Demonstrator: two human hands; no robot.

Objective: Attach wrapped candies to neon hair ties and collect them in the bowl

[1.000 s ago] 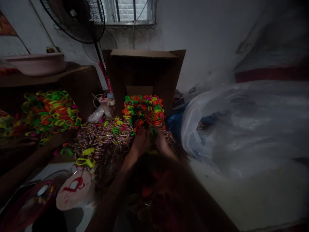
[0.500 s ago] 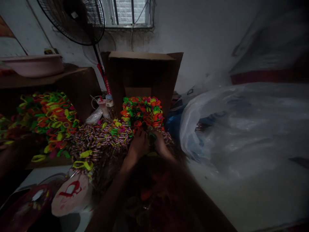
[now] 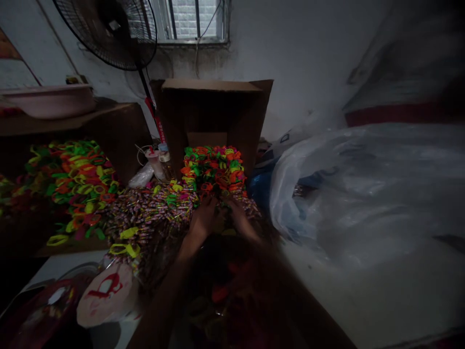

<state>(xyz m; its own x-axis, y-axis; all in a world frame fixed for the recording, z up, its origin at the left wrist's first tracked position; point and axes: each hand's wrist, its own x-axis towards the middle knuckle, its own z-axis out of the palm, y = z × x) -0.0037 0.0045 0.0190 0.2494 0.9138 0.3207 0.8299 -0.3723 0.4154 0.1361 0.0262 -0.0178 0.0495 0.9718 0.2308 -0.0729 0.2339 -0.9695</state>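
In dim light, both my hands reach to the front edge of a heap of bright plastic loops, like toy watches (image 3: 214, 167), in an open cardboard box (image 3: 256, 123). My left hand (image 3: 204, 215) points forward beside orange loops, its fingertips blurring into the heap. Just to its right, my right hand (image 3: 240, 218) angles inward. Shadow and blur hide what either hand's fingers hold, if anything. Many small wrapped sticks (image 3: 148, 208), like candy tubes, spread left of my hands. Yellow loops (image 3: 125, 248) lie on their near side. Dark, partly red contents below my forearms are hard to make out.
On the left, another box (image 3: 119, 131) holds more coloured loops (image 3: 80, 179), with a pink basin (image 3: 54, 101) on top. A standing fan (image 3: 112, 29) is behind. A large clear plastic bag (image 3: 356, 194) fills the right. A cup (image 3: 155, 162) and a pink-white packet (image 3: 107, 293) stand left.
My hands have drawn slightly left and apart at the heap's edge. The green loop by my right fingers no longer shows clearly. Another person's dark arm at far left has gone from view.
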